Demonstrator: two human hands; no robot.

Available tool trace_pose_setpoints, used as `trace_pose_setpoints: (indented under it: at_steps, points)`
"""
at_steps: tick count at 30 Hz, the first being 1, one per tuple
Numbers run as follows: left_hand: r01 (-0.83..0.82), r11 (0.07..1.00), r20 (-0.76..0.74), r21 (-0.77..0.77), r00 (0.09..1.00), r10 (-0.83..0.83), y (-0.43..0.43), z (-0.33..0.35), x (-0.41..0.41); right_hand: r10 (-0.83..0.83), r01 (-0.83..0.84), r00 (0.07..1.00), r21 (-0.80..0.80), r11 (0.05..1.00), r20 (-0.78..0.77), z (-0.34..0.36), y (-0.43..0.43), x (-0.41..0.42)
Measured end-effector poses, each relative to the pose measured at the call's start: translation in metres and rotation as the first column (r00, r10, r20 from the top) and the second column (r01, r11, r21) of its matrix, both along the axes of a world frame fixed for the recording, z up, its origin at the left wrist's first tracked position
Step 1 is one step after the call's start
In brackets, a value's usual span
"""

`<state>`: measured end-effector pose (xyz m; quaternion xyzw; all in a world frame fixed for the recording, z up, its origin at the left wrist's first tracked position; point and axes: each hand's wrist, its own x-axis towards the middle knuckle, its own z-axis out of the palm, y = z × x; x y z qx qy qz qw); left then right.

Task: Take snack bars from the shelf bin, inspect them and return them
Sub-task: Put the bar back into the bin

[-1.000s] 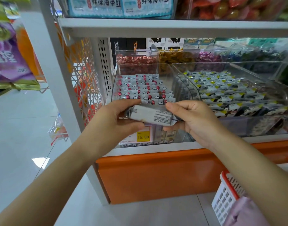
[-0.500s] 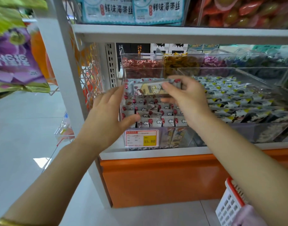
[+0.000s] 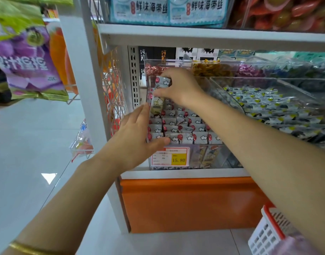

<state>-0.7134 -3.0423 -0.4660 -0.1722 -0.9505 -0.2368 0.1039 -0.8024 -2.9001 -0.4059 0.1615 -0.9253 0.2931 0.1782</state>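
Right hand [image 3: 180, 87] pinched one snack bar [image 3: 157, 105] upright over the bin's [image 3: 204, 157] back left corner. Left hand [image 3: 137, 137] hung open by the front left corner. Inspection seemingly done; return not yet finished.

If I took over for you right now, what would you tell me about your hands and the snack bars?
Left hand: open, holds nothing, at the front-left corner of the clear bin.
Right hand: pinches one snack bar, upright over the bin's back-left.
The other bars lie in rows inside it.
Done: one bar is out, in hand.
Left: probably lay it back in a row and let go.
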Motion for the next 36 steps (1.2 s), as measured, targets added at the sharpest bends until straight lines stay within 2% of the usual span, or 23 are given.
trace_pose_setpoints:
  at_steps: [4, 7, 10, 11, 12, 16, 18, 21, 24, 26, 27, 29, 33, 36]
  points:
    - [0.008, 1.000, 0.002, 0.008, 1.000, -0.008, -0.001, 0.000, 0.000, 0.028, -0.029, 0.999, 0.032, 0.999, 0.015, -0.009, -0.002, -0.003]
    - [0.019, 1.000, 0.012, 0.020, 1.000, -0.019, -0.001, 0.001, 0.001, 0.080, -0.089, 0.995, 0.181, 0.979, 0.059, -0.024, -0.001, -0.002]
    - [0.019, 1.000, 0.024, 0.025, 1.000, -0.019, -0.001, 0.001, 0.000, 0.083, -0.118, 0.992, 0.437, 0.892, 0.099, -0.037, 0.002, -0.005]
    - [0.018, 1.000, 0.028, 0.025, 0.999, -0.019, -0.001, 0.002, 0.000, 0.080, -0.122, 0.991, 0.459, 0.880, 0.109, -0.039, 0.002, -0.006]
    - [0.018, 1.000, 0.032, 0.024, 0.999, -0.019, -0.001, 0.002, 0.000, 0.078, -0.126, 0.989, 0.437, 0.891, 0.128, -0.038, 0.003, -0.008]
    - [0.013, 0.999, 0.047, 0.034, 0.999, -0.015, -0.002, 0.005, 0.000, 0.050, -0.063, 0.992, 0.108, 0.992, 0.116, -0.024, 0.003, -0.021]
    - [0.012, 0.999, 0.051, 0.043, 0.999, -0.015, -0.003, 0.006, 0.000, 0.029, -0.038, 0.998, 0.164, 0.986, 0.056, -0.023, 0.004, -0.031]
    - [0.017, 0.998, 0.046, 0.054, 0.999, -0.020, -0.004, 0.007, 0.000, 0.004, -0.006, 1.000, 0.371, 0.929, 0.008, -0.030, -0.005, -0.037]
    - [0.019, 0.998, 0.036, 0.056, 0.999, -0.021, -0.006, 0.007, -0.001, -0.014, 0.005, 1.000, 0.402, 0.916, 0.018, -0.032, -0.013, -0.039]
    - [0.019, 0.998, 0.023, 0.061, 1.000, -0.020, -0.007, 0.007, 0.000, 0.035, -0.033, 0.999, 0.247, 0.968, -0.007, -0.028, -0.011, -0.037]
    - [0.016, 0.997, 0.010, 0.071, 1.000, -0.016, -0.007, 0.007, 0.000, 0.061, -0.059, 0.998, 0.100, 0.993, -0.014, -0.024, -0.010, -0.033]
    - [-0.003, 0.994, -0.026, 0.107, 1.000, 0.006, -0.008, 0.008, 0.002, 0.059, -0.067, 0.997, -0.190, 0.979, -0.047, -0.014, -0.005, -0.019]
    - [-0.061, 0.977, -0.160, 0.206, 0.983, 0.095, -0.005, 0.009, 0.005, -0.048, -0.035, 0.987, -0.490, 0.871, -0.155, -0.002, 0.015, 0.020]
    - [-0.066, 0.937, -0.226, 0.342, 0.962, 0.150, 0.004, 0.012, 0.009, -0.051, -0.018, 0.996, -0.743, 0.669, -0.070, -0.006, 0.037, 0.054]
